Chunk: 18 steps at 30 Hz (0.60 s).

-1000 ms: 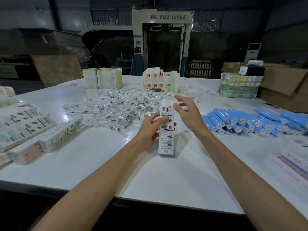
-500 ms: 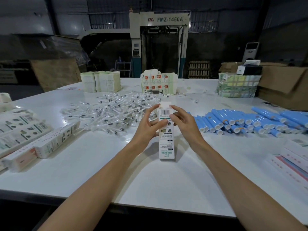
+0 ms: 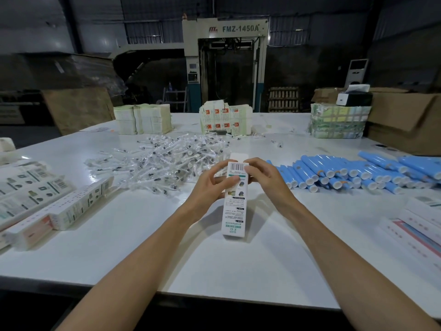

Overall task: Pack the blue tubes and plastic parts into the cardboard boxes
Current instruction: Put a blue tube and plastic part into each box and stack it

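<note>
Warehouse hall, dim, with a tall machine [image 3: 225, 68] at the back wall. Work surface: one white table [image 3: 214, 271]. Item in hand: one narrow printed cardboard box [image 3: 235, 209], its long axis running straight away from the person, near end resting on the table, far end raised, and a white flap [image 3: 239, 156] standing open behind the barcode. Grip: left hand [image 3: 210, 187] curled round the box's left edge near the top, thumb on the printed face; right hand [image 3: 267, 180] pinching the upper right corner; both clamped on the same far end. Stock, right: blue tubes [image 3: 346, 173] in a loose row, white caps mostly toward the person, starting just beside the right hand. Stock, left and beyond: plastic parts [image 3: 162, 163] in clear wrappers, heaped near the left hand. Further left: flat cartons [image 3: 35, 187], unfolded and stacked. Judgement: the box mouth faces away and upward, so a tube would have to be brought in from the right and turned in line with the box's length. The right hand is the nearer one for that reach, leaving the left to steady the box.
</note>
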Motion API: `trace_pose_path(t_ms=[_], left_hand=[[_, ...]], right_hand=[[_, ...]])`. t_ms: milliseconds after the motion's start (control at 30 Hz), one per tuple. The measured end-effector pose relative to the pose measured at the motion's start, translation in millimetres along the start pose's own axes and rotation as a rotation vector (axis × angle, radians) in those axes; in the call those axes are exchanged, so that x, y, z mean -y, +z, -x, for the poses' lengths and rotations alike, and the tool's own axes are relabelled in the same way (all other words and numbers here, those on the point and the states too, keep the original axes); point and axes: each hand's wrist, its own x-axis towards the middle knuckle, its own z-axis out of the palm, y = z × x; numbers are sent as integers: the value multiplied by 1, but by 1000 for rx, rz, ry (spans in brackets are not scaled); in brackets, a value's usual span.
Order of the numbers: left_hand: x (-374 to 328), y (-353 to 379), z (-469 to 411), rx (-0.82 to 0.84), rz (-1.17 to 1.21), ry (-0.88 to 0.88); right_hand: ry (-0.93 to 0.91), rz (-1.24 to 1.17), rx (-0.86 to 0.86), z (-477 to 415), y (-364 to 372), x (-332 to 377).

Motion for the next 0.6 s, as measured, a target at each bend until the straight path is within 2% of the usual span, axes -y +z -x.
trace_pose_path(t_ms=[100, 200, 600], left_hand=[[0, 3, -1, 23, 20, -20], [4, 5, -1, 64, 25, -43], [9, 2, -1, 70, 25, -58]], right_hand=[[36, -153, -123, 0, -2, 1], [102, -164, -178, -3, -5, -4], [-54, -5, 17, -1, -11, 6]])
